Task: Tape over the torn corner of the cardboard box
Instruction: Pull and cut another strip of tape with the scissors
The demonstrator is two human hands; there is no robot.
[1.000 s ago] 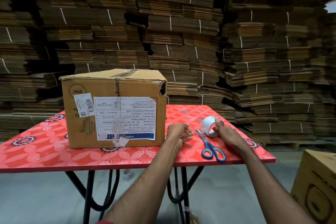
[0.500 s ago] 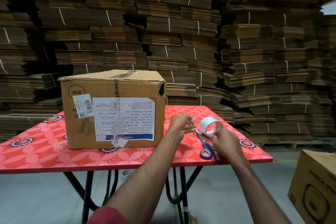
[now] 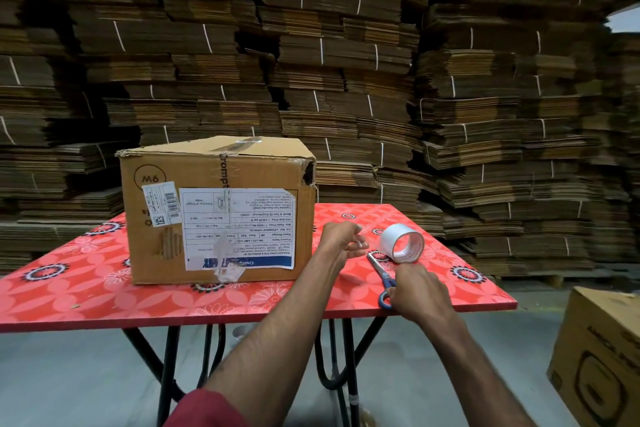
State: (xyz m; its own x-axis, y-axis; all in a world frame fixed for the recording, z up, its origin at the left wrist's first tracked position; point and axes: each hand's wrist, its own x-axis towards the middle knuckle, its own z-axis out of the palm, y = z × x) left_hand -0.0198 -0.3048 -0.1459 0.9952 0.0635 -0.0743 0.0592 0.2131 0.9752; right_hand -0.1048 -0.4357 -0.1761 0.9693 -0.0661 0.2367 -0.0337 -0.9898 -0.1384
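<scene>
Head view: cardboard box (image 3: 214, 215) taped closed (corner torn); left hand (image 3: 341, 241) loosely curled, right hand (image 3: 417, 291) gripping scissors (image 3: 382, 276).

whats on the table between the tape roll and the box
In the head view, the left hand sits between the tape roll and the cardboard box, fingers pinched; under it only bare red table.

A cardboard warehouse: bundled flattened cartons (image 3: 346, 55) stacked wall-high.

Right hand (image 3: 417, 291): off tape roll (image 3: 401, 242), now down over handles of scissors (image 3: 381, 274). Tape roll: released, resting on its edge on table (image 3: 104, 288).
</scene>
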